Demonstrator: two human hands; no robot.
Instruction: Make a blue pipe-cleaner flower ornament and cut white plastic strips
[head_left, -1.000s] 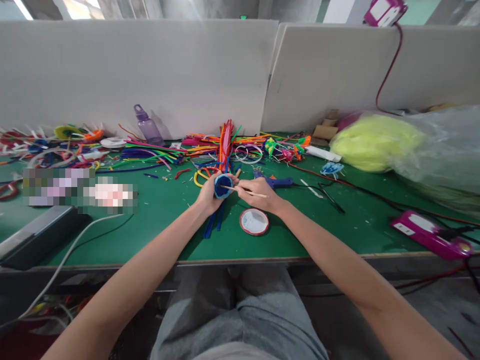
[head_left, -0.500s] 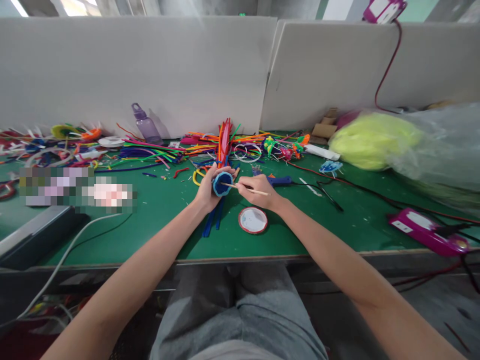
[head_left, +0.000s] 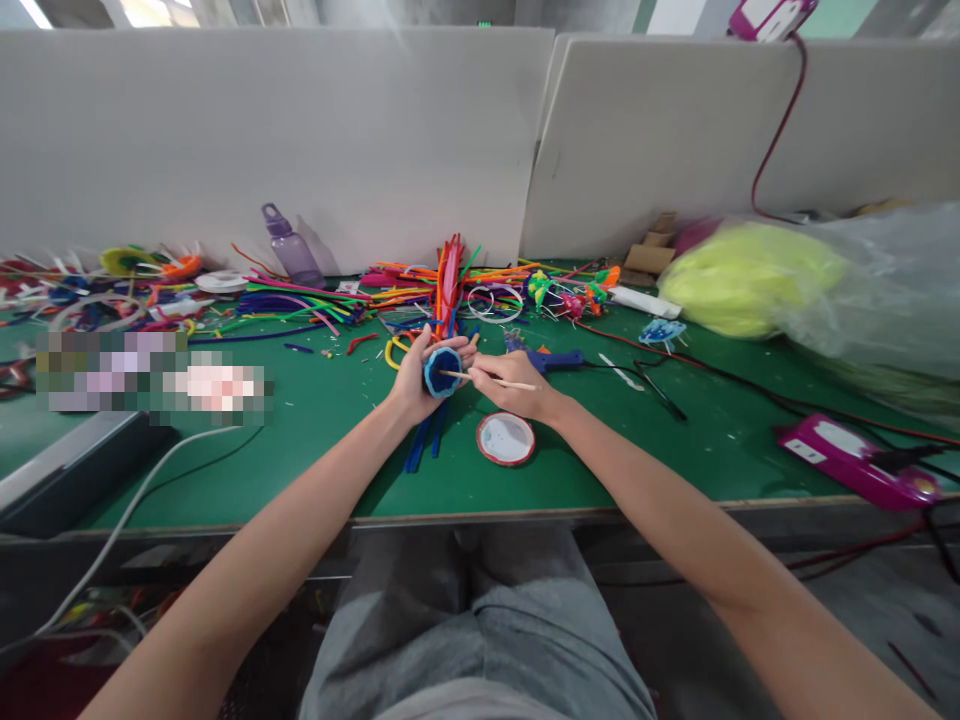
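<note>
My left hand is closed round a small blue cup-shaped piece with a lighter blue rim, its opening turned towards me. My right hand pinches a thin wooden stick, whose tip reaches inside the blue piece; I cannot make out whether it is a brush. Just below my right hand lies a round white lid with a red rim. Dark blue strips lie on the green table under my left hand. Behind the right hand rests a blue-handled glue gun.
Colourful pipe cleaners spread along the back of the green table. A purple bottle stands against the white partition. At right are a light blue craft piece, a bag of yellow material and a magenta power strip with cables.
The blue piece has shifted very slightly in my left hand, and the stick's tip has moved a little inside it. Both hands otherwise keep their places and holds.
</note>
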